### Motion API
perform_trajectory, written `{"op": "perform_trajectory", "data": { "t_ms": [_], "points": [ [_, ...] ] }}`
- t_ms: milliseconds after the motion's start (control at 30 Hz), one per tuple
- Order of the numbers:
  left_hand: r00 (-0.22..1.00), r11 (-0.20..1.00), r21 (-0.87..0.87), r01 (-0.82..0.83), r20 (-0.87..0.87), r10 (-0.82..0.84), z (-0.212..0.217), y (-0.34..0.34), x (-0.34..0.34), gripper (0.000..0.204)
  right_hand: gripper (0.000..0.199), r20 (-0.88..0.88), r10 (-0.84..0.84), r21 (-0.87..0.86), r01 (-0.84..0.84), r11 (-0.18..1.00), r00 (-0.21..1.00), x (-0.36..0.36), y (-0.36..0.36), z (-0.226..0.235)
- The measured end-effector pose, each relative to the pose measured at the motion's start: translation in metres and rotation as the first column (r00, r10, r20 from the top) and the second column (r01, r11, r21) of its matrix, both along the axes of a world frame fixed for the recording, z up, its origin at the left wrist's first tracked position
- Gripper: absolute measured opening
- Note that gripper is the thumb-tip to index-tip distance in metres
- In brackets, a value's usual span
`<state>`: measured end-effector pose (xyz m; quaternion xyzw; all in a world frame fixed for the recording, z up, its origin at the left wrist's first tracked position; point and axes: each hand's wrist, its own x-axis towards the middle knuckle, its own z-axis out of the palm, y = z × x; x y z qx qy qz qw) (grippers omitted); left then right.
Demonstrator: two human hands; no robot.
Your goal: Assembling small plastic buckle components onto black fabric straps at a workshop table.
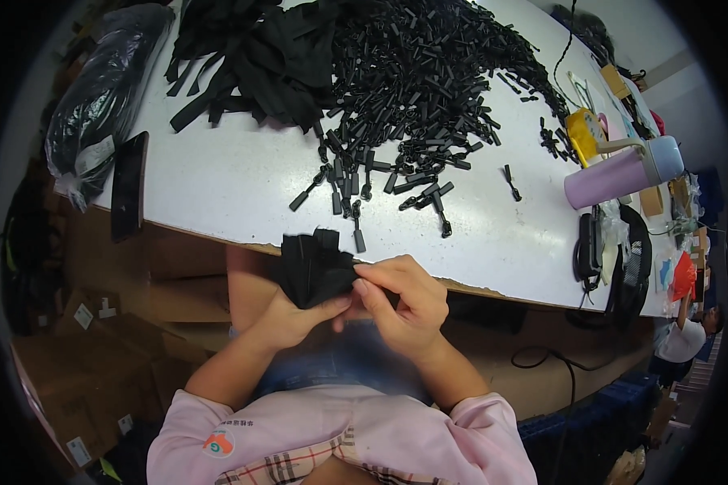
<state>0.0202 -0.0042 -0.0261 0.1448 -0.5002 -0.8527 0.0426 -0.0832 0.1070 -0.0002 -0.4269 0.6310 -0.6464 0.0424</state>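
Note:
Just off the table's front edge, my left hand (298, 320) is closed around a bundle of black fabric strips (314, 271), folded together with their ends fanned upward. My right hand (408, 303) pinches the right edge of that bundle between thumb and forefinger; whether a smaller piece is between the fingertips cannot be made out. Beyond the hands spreads a large heap of black zipper sliders with long pull tabs (429, 89). One zipper slider (358, 228) lies at the table edge close to the bundle. More black strips (275, 65) are piled at the far left.
On the white table (243, 178) are a phone (129, 186) and a plastic-wrapped black package (109, 97) at left. A lilac bottle (611, 178), a yellow tape roll (584, 133) and a black strapped item (632, 255) stand right. Cardboard boxes (97, 364) sit below left. Another person (683, 339) is far right.

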Motion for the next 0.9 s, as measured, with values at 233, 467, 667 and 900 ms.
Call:
{"op": "perform_trajectory", "data": {
  "t_ms": [233,467,667,900],
  "points": [
    [0.995,0.983,0.184,-0.023,0.096,0.006,0.003,-0.003,-0.002,0.032,0.015,-0.347,-0.178,-0.040,0.175,0.984,0.921,-0.002,0.003,-0.009],
    [0.983,0.978,-0.104,-0.182,-0.010,0.182,0.018,0.006,-0.002,0.029,0.008,0.649,0.279,0.054,-0.409,0.911,0.708,-0.006,0.015,0.000],
    [0.991,0.983,-0.139,-0.122,-0.071,0.113,0.025,0.008,-0.007,0.020,0.007,0.779,0.258,-0.043,-0.362,0.931,0.571,-0.003,0.014,0.003],
    [0.985,0.955,-0.248,-0.165,0.004,0.171,0.023,0.014,-0.007,0.018,0.007,0.482,0.202,0.059,-0.262,0.963,0.853,-0.002,0.017,-0.011]
  ]
}}
